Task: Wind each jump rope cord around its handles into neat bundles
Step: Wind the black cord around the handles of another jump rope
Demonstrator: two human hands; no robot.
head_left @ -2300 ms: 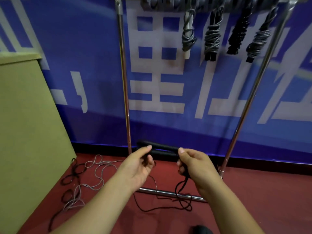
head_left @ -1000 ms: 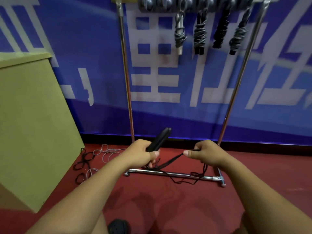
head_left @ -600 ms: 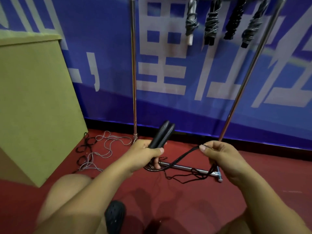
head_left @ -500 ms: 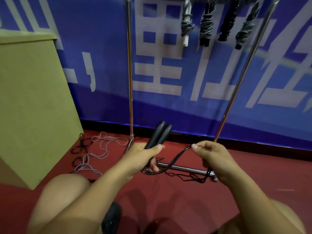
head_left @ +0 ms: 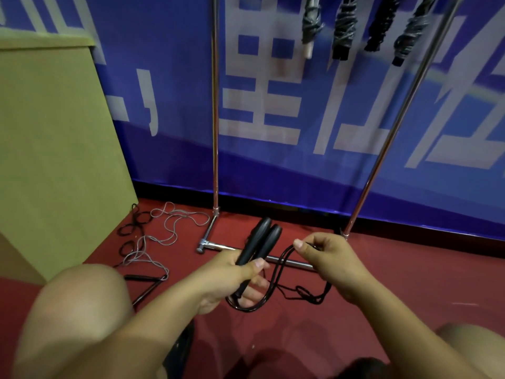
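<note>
While the left hand (head_left: 232, 272) clasps both black handles (head_left: 261, 242) together, the right hand (head_left: 325, 255) pinching the black cord (head_left: 278, 272) beside them should wrap taut, even turns.

my left hand (head_left: 232, 280): grips two black handles (head_left: 259, 242) side by side, in front of the metal rack (head_left: 215, 132). my right hand (head_left: 330, 258): pinches the black cord (head_left: 276, 277). grey rope (head_left: 164, 236): loose, left of the rack. four bundles (head_left: 345, 26): hanging on the rack.
</note>
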